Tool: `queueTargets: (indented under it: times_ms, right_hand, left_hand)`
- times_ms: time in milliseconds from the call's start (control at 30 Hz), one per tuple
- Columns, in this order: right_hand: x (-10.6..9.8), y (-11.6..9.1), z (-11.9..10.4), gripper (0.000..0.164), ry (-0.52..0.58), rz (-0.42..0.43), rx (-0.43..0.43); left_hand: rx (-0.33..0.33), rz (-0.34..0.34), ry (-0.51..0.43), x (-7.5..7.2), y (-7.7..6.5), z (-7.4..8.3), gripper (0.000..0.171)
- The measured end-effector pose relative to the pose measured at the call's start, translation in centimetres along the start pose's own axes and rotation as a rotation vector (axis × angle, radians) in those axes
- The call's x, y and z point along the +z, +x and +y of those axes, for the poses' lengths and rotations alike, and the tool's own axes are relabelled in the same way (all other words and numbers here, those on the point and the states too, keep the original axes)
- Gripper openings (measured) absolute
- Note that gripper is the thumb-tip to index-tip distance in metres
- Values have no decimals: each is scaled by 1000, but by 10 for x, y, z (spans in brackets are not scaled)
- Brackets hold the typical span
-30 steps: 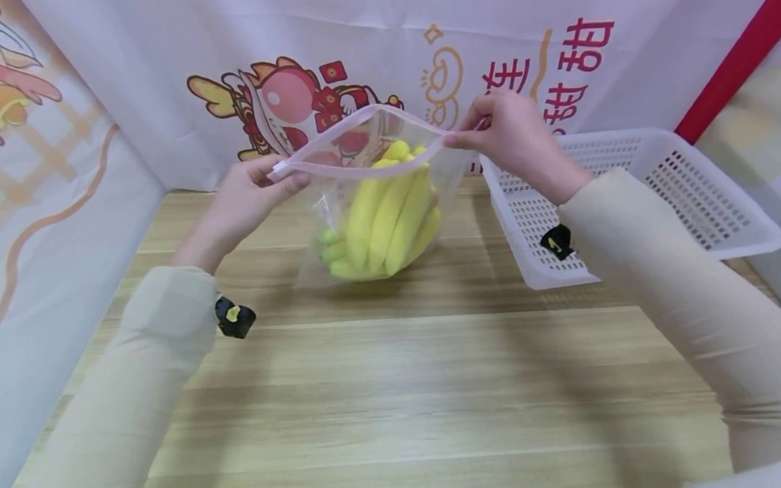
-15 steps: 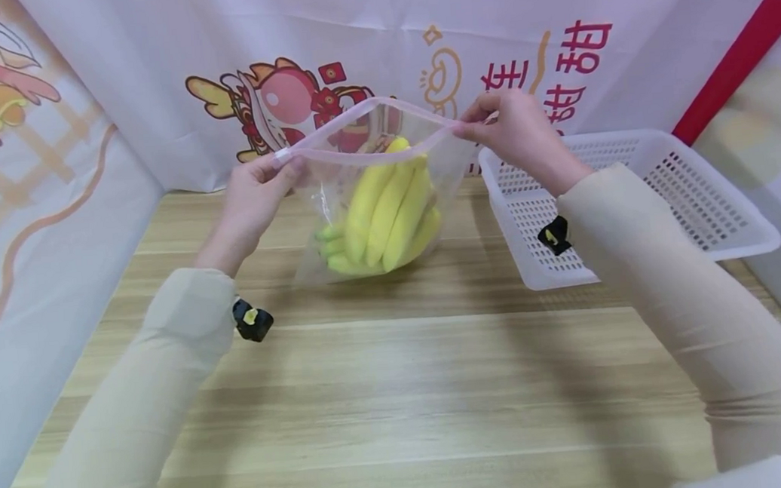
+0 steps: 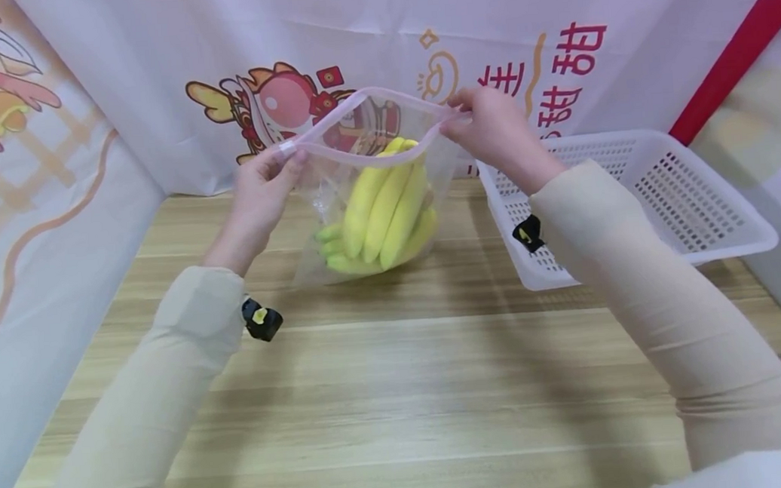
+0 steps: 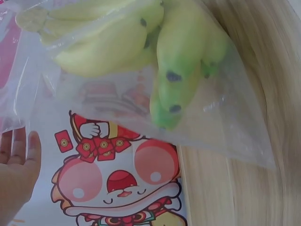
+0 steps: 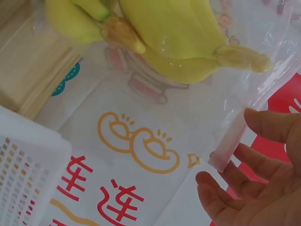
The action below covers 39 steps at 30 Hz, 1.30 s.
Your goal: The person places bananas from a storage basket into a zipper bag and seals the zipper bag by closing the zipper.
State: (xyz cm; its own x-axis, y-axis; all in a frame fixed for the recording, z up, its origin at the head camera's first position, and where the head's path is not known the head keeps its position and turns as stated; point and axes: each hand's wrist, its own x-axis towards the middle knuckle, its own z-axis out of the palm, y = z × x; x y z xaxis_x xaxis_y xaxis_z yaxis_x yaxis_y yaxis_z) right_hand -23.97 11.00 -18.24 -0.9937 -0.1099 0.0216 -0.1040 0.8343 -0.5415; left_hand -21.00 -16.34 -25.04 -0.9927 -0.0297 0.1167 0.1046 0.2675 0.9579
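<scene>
A clear zip bag (image 3: 317, 268) with a pink zip strip (image 3: 357, 158) stands on the table, its mouth spread apart at the top. Inside lie two bunches of bananas (image 3: 388, 214), yellow with green tips (image 4: 167, 115). My left hand (image 3: 258, 200) pinches the bag's upper left corner, right by a white slider (image 3: 288, 148). At the opposite corner, my right hand (image 3: 498, 134) grips the end of the strip between thumb and fingers. The right wrist view shows that strip end passing between the thumb and fingers, with brown banana stems (image 5: 244, 57) beyond the film.
A white perforated plastic basket (image 3: 736, 231) stands on the right, partly behind my right forearm. The wooden table (image 3: 401, 394) runs up to a printed cloth backdrop (image 3: 361, 19) with cartoon figures and red lettering. Another printed cloth (image 3: 44, 245) hangs along the left.
My left hand has moved up and to the right with its corner of the bag. My right hand has shifted slightly left. The bag's mouth has risen and spread wider; the bananas stay about in place.
</scene>
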Motion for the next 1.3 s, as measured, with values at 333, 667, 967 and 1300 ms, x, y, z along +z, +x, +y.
queueTargets:
  times_ms: [333,667,967,1300]
  right_hand:
    - [8,-12,-29,42,63,91,-157]
    - [29,-28,-71,50,-68,72,-382]
    - [41,-25,-86,43,-83,15,-511]
    - [44,-15,-92,44,-150,-101,-502]
  left_hand:
    - [26,0,-38,9,2,4,44]
    - [38,-23,-37,13,-1,9,42]
    - [84,-51,-10,15,-2,11,40]
    - [111,-84,42,13,-6,16,39]
